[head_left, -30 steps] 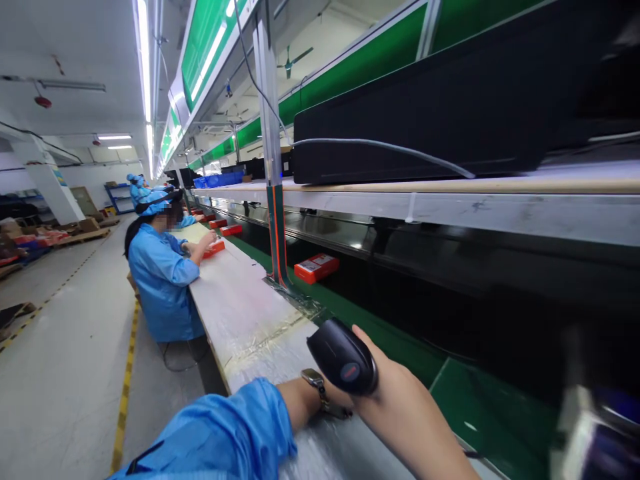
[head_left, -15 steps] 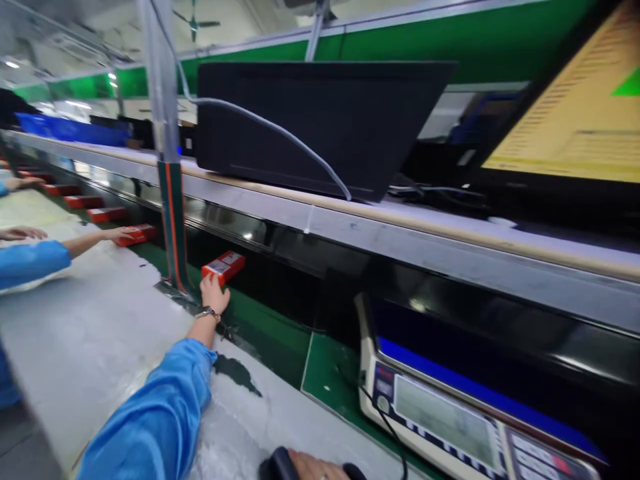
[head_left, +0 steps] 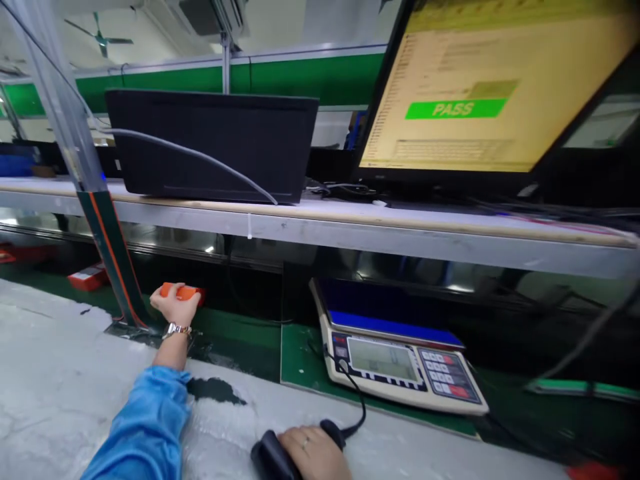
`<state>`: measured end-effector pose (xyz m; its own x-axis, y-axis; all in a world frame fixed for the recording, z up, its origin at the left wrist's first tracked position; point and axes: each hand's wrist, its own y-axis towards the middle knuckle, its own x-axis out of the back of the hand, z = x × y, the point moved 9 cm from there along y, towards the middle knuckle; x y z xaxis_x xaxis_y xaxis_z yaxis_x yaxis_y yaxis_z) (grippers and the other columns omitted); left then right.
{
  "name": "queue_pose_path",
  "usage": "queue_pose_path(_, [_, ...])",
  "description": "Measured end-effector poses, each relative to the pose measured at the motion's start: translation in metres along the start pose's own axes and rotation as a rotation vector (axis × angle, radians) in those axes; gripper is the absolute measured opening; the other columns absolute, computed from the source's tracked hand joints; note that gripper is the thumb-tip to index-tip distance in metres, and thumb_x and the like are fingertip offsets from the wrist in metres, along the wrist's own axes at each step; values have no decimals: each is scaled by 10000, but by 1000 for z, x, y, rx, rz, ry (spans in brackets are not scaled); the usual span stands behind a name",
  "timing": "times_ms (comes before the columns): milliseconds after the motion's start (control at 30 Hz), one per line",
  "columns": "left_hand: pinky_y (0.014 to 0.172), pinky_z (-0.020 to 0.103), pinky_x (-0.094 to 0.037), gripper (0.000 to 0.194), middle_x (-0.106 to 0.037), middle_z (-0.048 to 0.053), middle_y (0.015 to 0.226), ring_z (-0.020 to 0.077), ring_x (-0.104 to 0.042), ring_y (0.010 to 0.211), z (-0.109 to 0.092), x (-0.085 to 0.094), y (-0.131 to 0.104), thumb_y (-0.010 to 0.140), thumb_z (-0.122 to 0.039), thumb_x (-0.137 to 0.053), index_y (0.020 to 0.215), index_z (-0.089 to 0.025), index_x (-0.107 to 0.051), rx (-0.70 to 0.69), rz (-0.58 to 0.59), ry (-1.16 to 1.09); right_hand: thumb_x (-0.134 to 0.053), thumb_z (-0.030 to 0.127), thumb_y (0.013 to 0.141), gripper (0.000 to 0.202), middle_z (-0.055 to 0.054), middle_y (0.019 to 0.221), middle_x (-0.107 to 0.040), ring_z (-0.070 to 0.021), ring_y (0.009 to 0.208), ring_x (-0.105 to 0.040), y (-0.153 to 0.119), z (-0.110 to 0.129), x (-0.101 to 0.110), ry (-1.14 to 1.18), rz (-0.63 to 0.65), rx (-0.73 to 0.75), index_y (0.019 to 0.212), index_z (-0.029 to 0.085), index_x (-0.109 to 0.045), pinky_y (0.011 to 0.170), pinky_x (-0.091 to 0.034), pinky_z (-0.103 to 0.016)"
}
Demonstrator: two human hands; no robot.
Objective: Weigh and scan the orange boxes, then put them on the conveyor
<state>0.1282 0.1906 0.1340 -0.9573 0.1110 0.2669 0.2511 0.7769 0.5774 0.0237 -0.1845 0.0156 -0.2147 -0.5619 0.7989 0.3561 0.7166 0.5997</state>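
Reaching along the bench's far edge, left hand (head_left: 173,305) grips an orange box (head_left: 184,291); right hand (head_left: 313,453) clasps the scanner (head_left: 273,457), box not yet weighed.

The left hand (head_left: 175,305) covers most of the orange box (head_left: 186,291). The right hand (head_left: 313,453) is cut off by the bottom edge and hides much of the scanner (head_left: 273,457). The scale's (head_left: 395,357) display is unreadable. The monitor's (head_left: 480,93) small text is blurred.
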Motion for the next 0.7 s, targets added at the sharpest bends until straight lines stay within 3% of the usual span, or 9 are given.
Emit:
queue_pose_path(100, [1054, 481, -404, 426, -330, 119, 1231, 330, -410, 1180, -53, 70, -26, 507, -394, -781, 850, -158, -689, -232, -114, -83, -630, 205, 686, 320, -42, 806, -627, -222, 706, -585, 1, -2, -3, 51, -9, -94, 1000, 187, -570, 654, -374, -315])
queue_pose_path(233, [1034, 503, -431, 450, -397, 114, 1238, 341, -438, 1196, -106, 159, -77, 495, -465, -804, 819, -179, -676, -558, -135, -188, -669, 253, 633, 395, -44, 886, -632, -253, 807, -587, 8, 1, -2, 78, 164, -209, 1019, 206, -597, 720, -399, -348])
queue_pose_path(333, [1039, 508, -433, 490, -440, 70, 1242, 331, -456, 1200, -143, 187, -114, 453, -481, -843, 833, -229, -663, -684, 14, -309, -669, 231, 654, 378, -43, 900, -633, -248, 834, -585, 15, 4, 8, 45, 258, -232, 1024, 197, -605, 732, -403, -345])
queue_pose_path(400, [1048, 507, -427, 485, -429, 64, 1261, 322, -452, 1210, -174, 184, -140, 480, -437, -844, 887, -248, -660, -726, 147, -400, -681, 216, 657, 374, -47, 906, -636, -244, 846, -588, 18, 4, 13, 24, 303, -228, 1023, 180, -609, 737, -405, -340])
queue_pose_path(500, [1035, 504, -435, 441, -378, 88, 1271, 328, -426, 1227, -226, 152, -181, 512, -381, -824, 889, -226, -658, -785, 241, -511, -688, 217, 686, 363, -44, 913, -643, -245, 852, -594, 17, 6, 16, 19, 314, -186, 1037, 172, -609, 729, -411, -339])
queue_pose_path(600, [1034, 473, -442, 426, -330, 91, 1242, 310, -435, 1199, -267, 88, -209, 504, -387, -820, 843, -194, -648, -706, 307, -585, -689, 230, 677, 323, -39, 865, -647, -241, 805, -606, 9, 14, 19, 39, 258, -105, 987, 174, -616, 699, -425, -331])
queue_pose_path(700, [1064, 422, -422, 464, -305, 74, 1195, 272, -442, 1166, -286, 5, -223, 509, -375, -822, 896, -192, -644, -440, 476, -581, -682, 299, 676, 265, -47, 777, -643, -241, 734, -616, -7, 21, 31, 153, 82, -85, 906, 178, -626, 682, -458, -335])
